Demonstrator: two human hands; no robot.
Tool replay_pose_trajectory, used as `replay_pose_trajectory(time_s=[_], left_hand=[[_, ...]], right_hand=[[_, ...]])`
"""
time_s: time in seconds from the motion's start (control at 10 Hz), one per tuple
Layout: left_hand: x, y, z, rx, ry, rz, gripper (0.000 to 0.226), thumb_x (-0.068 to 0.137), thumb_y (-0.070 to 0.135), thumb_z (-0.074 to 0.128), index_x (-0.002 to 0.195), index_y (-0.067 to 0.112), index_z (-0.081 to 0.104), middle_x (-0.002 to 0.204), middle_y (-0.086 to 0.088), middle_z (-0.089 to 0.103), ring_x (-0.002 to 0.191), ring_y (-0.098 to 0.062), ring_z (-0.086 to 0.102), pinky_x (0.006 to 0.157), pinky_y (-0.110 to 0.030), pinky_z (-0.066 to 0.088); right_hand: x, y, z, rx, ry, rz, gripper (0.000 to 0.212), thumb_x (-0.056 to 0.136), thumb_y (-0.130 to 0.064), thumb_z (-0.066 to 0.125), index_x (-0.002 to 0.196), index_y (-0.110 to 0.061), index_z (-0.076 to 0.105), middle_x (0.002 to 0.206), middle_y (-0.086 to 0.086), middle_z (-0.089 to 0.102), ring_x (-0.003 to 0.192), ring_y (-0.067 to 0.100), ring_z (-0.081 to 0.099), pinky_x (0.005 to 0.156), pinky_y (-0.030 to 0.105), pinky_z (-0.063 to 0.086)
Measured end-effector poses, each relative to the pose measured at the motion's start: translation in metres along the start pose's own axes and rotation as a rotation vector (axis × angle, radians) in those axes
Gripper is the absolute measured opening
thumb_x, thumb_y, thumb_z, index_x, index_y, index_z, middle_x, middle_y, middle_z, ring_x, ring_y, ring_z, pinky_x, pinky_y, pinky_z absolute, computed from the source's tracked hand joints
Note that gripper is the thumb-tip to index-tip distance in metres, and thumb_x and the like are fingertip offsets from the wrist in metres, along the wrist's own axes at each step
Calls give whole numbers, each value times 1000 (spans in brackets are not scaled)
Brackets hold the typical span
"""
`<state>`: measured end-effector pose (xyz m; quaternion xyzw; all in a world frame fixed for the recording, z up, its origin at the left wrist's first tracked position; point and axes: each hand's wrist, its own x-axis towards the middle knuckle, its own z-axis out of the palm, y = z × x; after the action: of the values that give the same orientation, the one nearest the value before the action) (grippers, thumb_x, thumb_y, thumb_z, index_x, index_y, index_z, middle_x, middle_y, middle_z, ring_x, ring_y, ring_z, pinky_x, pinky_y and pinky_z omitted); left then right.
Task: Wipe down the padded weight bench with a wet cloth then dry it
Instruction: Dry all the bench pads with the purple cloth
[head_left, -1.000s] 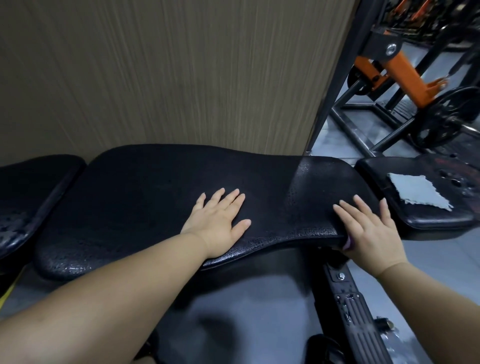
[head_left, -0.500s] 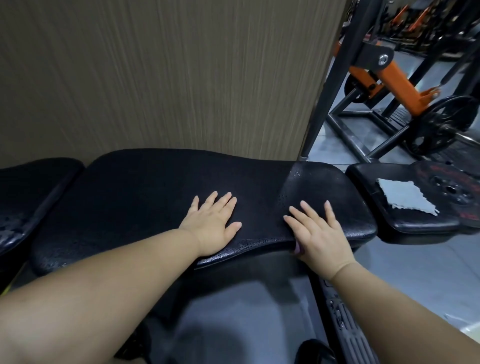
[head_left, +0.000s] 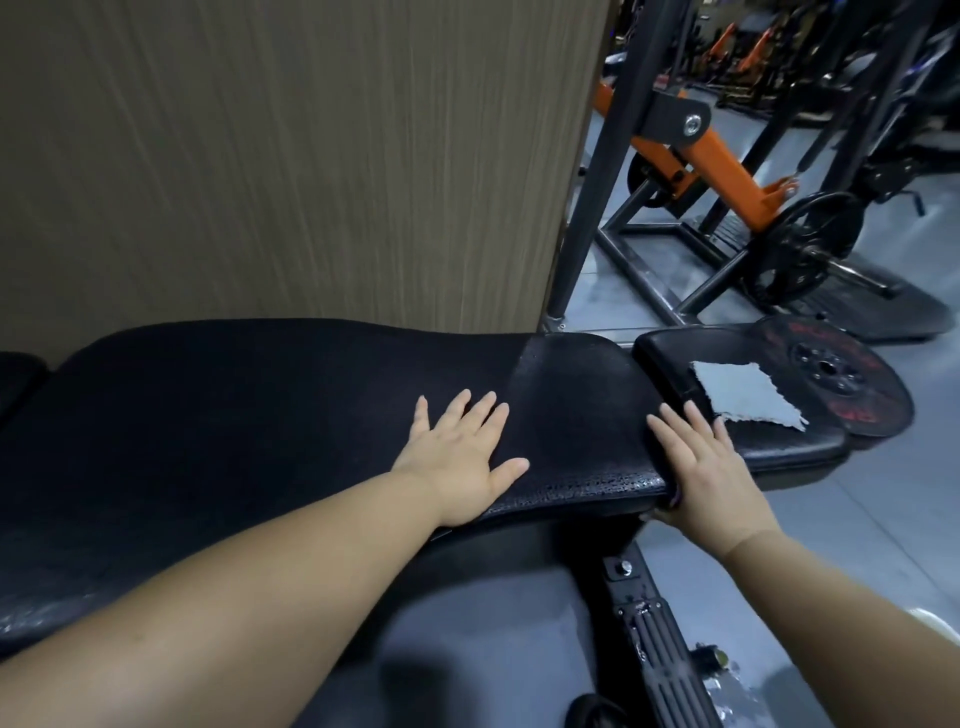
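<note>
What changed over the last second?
The right hand slid left along the bench pad, then back to its right end, a purple scrap under the palm throughout. Nothing was picked up or let go. The left hand stayed flat on the pad; the grey cloth stayed on the seat pad.

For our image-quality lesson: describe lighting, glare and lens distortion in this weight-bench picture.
Head view: wide-angle distortion tilts the black upright post. Head view: glare speckles the bench pad along its near edge. Head view: the far gym machines are dim and soft.

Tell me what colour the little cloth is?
The cloth is light grey, clearest in the head view.
</note>
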<state>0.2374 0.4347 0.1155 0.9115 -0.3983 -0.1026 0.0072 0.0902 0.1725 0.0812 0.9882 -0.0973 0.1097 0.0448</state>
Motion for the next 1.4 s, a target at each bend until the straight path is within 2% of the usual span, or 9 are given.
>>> replay_pose_trajectory(time_s=[0.1, 0.2, 0.4, 0.7, 0.8, 0.9, 1.0, 1.1, 1.4], left_hand=[[0, -1, 1, 5, 7, 4, 73, 95, 65, 13, 155, 26, -4, 162, 9, -11, 148, -17, -15, 117, -55, -8], [1, 0, 2, 5, 21, 8, 74, 95, 66, 13, 155, 26, -4, 162, 9, -10, 148, -16, -14, 118, -55, -7], [1, -1, 2, 14, 22, -1, 74, 95, 67, 11, 155, 27, -5, 162, 10, -11, 148, -16, -16, 118, -54, -8], [2, -2, 2, 17, 21, 3, 74, 94, 67, 11, 155, 27, -6, 162, 10, -12, 148, -15, -16, 118, -54, -8], [0, -2, 2, 24, 24, 5, 74, 94, 67, 11, 155, 27, -6, 162, 10, -12, 148, -16, -16, 118, -54, -7], [1, -2, 2, 24, 25, 7, 74, 94, 67, 10, 154, 28, -6, 162, 10, -12, 148, -16, -16, 118, -54, -7], [2, -3, 2, 19, 31, 8, 74, 94, 67, 10, 154, 28, -6, 162, 10, -12, 148, -16, -17, 118, -54, -7], [1, -3, 3, 15, 30, 11, 74, 94, 68, 10, 154, 28, -6, 162, 10, -12, 148, -16, -17, 118, -54, -8], [3, -2, 1, 13, 6, 21, 75, 94, 68, 12, 155, 27, -4, 162, 9, -10, 148, -17, -14, 118, -55, -6]], right_hand=[[1, -8, 3, 50, 33, -46, 124, 35, -58, 88, 139, -7, 44, 145, 11, 44, 138, 37, 31, 111, 56, 19], [4, -28, -1, 62, 48, -140, 116, 53, -86, 56, 139, -9, 45, 147, 8, 42, 139, 34, 30, 113, 57, 18], [11, -46, 0, 268, 183, 0, 82, 87, -75, 27, 130, -11, 56, 144, 9, 45, 140, 29, 32, 115, 50, 18], [20, -11, 4, 331, 237, 85, 62, 90, -58, 35, 126, -14, 59, 142, 9, 46, 142, 29, 26, 115, 55, 13], [27, 1, 0, 205, 183, 70, 59, 89, -57, 34, 128, -18, 57, 140, 7, 46, 141, 29, 26, 113, 55, 13], [35, 9, -6, 79, 211, 186, 63, 86, -61, 32, 118, -14, 59, 120, 10, 53, 121, 33, 45, 106, 47, 22], [39, 3, -13, 107, 262, 375, 56, 84, -61, 43, 102, -9, 57, 98, 13, 55, 94, 35, 51, 83, 42, 35], [34, -8, -16, 210, 211, 445, 36, 87, -48, 54, 91, -12, 56, 88, 8, 58, 88, 33, 54, 72, 38, 41], [11, -18, -18, 305, 243, 517, 20, 91, -33, 58, 103, -21, 69, 103, -2, 66, 102, 21, 55, 75, 29, 40]])
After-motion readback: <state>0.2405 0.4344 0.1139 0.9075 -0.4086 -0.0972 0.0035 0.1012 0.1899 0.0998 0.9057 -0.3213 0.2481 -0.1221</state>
